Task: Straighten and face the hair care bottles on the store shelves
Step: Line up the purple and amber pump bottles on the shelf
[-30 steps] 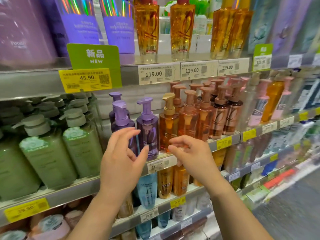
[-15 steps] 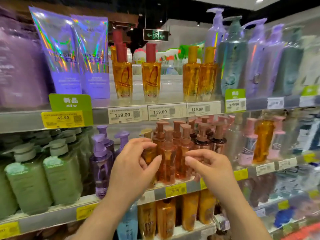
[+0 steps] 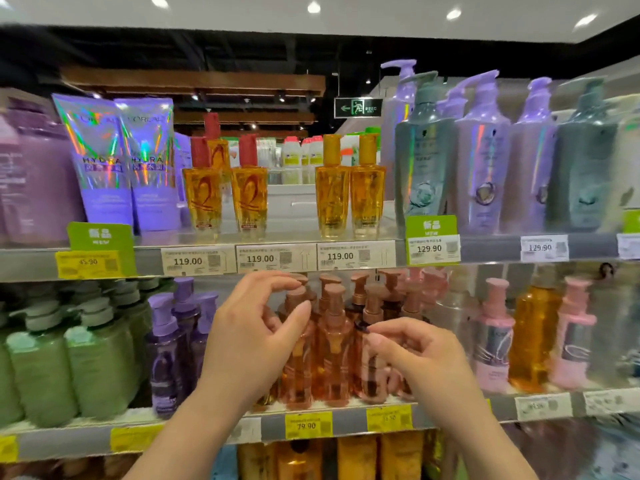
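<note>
Amber pump bottles with brown caps (image 3: pixel 334 344) stand crowded on the middle shelf (image 3: pixel 346 426). My left hand (image 3: pixel 254 336) hovers in front of their left side, fingers curved and apart, holding nothing. My right hand (image 3: pixel 417 353) is in front of their right side, thumb and forefinger nearly pinched near a dark pump neck; no clear grip shows. On the upper shelf (image 3: pixel 485 249) stand golden oil bottles with red caps (image 3: pixel 225 192) and with gold caps (image 3: pixel 349 188).
Purple pump bottles (image 3: pixel 176 341) and green ones (image 3: pixel 69 362) fill the middle shelf to the left, pink and orange bottles (image 3: pixel 533 334) to the right. Iridescent tubes (image 3: pixel 117 161) and tall lilac and grey pump bottles (image 3: pixel 481 157) stand above. Price tags (image 3: pixel 277 258) line the shelf edges.
My view has tilted upward, so the top shelf and ceiling now show. Both hands rose from the purple bottles to the amber pump bottles and stayed empty.
</note>
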The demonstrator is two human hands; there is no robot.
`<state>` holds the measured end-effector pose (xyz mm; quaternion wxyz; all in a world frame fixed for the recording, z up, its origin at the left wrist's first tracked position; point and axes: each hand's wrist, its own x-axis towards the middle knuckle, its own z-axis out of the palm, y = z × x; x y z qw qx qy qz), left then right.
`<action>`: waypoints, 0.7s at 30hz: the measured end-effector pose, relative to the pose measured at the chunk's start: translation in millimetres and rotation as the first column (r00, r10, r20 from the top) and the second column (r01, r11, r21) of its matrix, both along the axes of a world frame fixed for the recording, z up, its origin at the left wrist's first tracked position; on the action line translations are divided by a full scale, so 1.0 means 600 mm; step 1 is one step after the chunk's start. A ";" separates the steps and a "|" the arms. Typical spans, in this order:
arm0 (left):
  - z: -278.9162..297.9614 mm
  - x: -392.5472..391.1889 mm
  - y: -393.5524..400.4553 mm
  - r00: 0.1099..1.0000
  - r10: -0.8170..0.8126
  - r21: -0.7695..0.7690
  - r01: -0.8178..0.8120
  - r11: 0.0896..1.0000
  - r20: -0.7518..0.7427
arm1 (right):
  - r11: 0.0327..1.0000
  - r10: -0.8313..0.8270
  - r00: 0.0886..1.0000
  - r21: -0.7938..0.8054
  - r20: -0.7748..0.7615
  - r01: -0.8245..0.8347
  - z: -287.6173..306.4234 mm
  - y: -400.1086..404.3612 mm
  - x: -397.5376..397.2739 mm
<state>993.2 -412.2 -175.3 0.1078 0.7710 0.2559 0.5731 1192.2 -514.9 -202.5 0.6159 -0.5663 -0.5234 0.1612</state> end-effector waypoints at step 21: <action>-0.024 0.177 -0.045 0.960 -0.275 -0.076 0.270 0.960 -0.055 | 0.980 -0.188 0.981 -0.069 -0.038 0.185 -0.043 -0.079 0.098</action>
